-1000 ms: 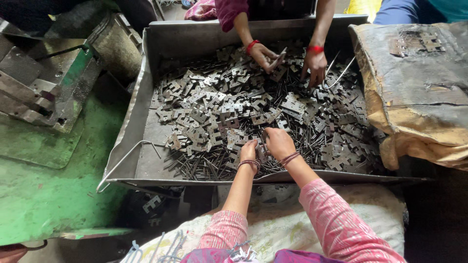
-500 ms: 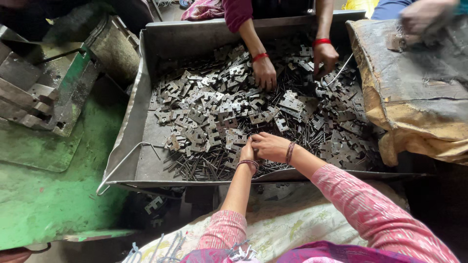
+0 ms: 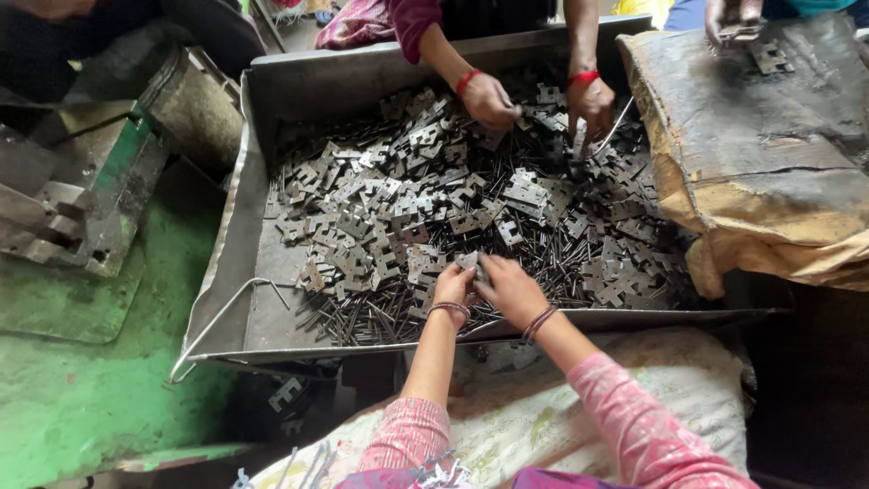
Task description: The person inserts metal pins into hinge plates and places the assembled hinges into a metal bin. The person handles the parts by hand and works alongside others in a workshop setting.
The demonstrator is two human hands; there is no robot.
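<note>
Both hands now meet at tray's point(image 3: 237, 235) near edge: left hand point(image 3: 453, 285) and right hand point(image 3: 509, 288) pinch one hinge plate point(image 3: 468, 262) together, fingertips touching; loose plates point(image 3: 380, 208) lie just beyond.

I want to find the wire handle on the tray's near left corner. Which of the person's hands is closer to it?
Left. The left hand lies in the metal pieces, to the right of the wire handle. The right hand sits just beyond it, farther right, so farther from the handle.
</note>
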